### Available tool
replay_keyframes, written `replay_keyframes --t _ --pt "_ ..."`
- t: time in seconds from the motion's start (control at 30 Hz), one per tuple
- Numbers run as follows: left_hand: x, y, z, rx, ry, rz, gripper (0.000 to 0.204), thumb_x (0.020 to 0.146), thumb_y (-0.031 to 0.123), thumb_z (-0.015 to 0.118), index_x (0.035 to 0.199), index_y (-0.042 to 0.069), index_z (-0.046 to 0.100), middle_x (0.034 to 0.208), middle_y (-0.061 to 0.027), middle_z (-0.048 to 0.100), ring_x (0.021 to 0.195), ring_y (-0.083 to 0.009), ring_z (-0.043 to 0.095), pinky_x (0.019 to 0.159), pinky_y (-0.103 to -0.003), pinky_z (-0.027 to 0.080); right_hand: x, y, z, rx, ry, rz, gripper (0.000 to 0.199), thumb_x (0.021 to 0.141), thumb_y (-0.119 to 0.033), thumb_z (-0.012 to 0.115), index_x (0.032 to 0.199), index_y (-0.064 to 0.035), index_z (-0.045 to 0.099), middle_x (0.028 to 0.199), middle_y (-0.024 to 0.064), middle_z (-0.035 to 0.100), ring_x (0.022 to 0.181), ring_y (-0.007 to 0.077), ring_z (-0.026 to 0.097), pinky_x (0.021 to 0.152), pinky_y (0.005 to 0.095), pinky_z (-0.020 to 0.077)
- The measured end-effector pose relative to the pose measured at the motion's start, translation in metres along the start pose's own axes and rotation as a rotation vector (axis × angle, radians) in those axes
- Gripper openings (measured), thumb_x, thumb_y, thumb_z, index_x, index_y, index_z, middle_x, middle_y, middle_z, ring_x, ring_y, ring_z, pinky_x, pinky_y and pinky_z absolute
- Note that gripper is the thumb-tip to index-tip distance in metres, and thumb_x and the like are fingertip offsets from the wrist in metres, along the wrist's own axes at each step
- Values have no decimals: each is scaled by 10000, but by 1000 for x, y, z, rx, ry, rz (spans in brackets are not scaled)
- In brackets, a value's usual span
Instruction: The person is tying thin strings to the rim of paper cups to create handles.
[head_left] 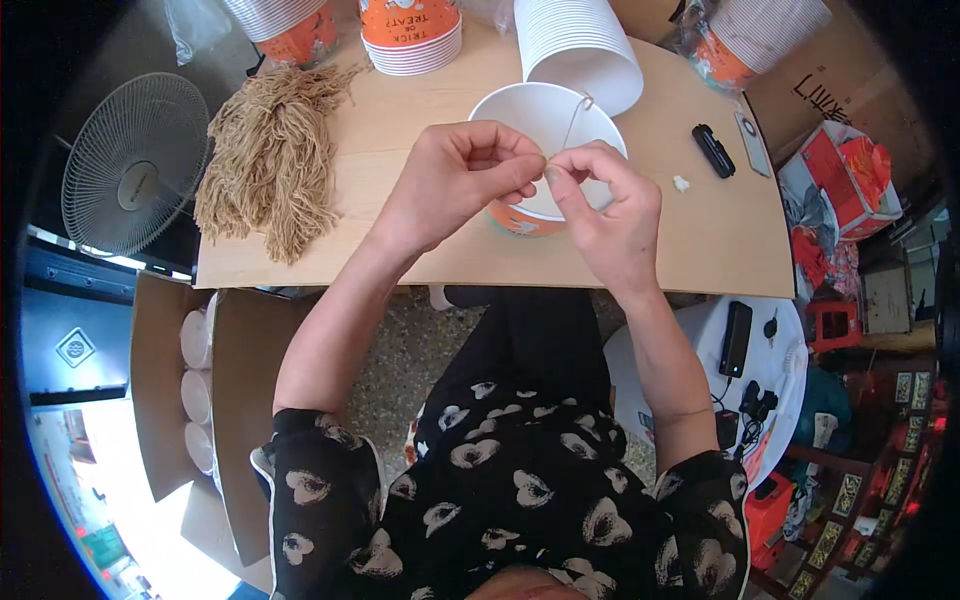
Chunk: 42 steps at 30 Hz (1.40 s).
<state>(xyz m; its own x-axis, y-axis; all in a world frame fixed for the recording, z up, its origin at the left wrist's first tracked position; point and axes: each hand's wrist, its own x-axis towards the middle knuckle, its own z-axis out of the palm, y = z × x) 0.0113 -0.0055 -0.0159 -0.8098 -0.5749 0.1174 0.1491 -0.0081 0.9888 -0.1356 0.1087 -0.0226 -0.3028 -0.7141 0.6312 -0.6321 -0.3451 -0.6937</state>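
Both of my hands meet at the fingertips over an orange and white paper bucket [505,108], which stands upright on the table. My left hand [455,185] is closed in a pinch, its thumb against the forefinger. My right hand [612,205] pinches at the same spot, thumb and forefinger together. Near the right fingers a thin pale cord [572,122] runs to the bucket's far rim, where it makes a small loop. The cord's end between the fingertips is mostly hidden.
A bundle of tan cords [275,150] lies on the table [400,250] at the left. Nested buckets [580,45] lie behind the bucket, with more stacks along the back. A black pen-like tool [713,150] rests at the right. Beside the table are a fan [137,165] and an opened carton [255,400].
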Motion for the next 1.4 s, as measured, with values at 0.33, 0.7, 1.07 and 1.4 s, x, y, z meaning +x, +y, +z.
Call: replay_keyframes --t 0.33,0.7,1.07,1.4 --pt "-3 0 7 93 84 82 143 870 21 685 985 -64 690 883 -65 711 821 -120 697 756 -238 575 12 0 -10 269 -154 408 112 862 -67 663 887 38 692 807 24 668 750 50 575 705 210 455" --pt "0 -8 9 122 131 138 148 850 8 706 980 -63 700 880 -93 721 827 -132 700 762 -247 579 20 1 -15 341 -197 518 161 865 -98 666 914 49 709 768 49 670 716 90 593 695 223 463" --pt "3 -7 3 14 93 102 179 909 77 674 1000 -77 686 874 -104 713 816 -134 693 763 -246 574 17 -2 -19 390 -187 452 166 893 -65 602 933 65 698 787 74 688 756 97 634 721 229 504" --pt "3 -4 -3 -169 24 -67 213 919 82 662 1049 -87 655 931 -138 704 850 -169 703 803 -254 583 18 -3 -17 46 -178 159 174 883 -116 656 1027 -22 684 924 24 697 878 115 626 837 321 440"
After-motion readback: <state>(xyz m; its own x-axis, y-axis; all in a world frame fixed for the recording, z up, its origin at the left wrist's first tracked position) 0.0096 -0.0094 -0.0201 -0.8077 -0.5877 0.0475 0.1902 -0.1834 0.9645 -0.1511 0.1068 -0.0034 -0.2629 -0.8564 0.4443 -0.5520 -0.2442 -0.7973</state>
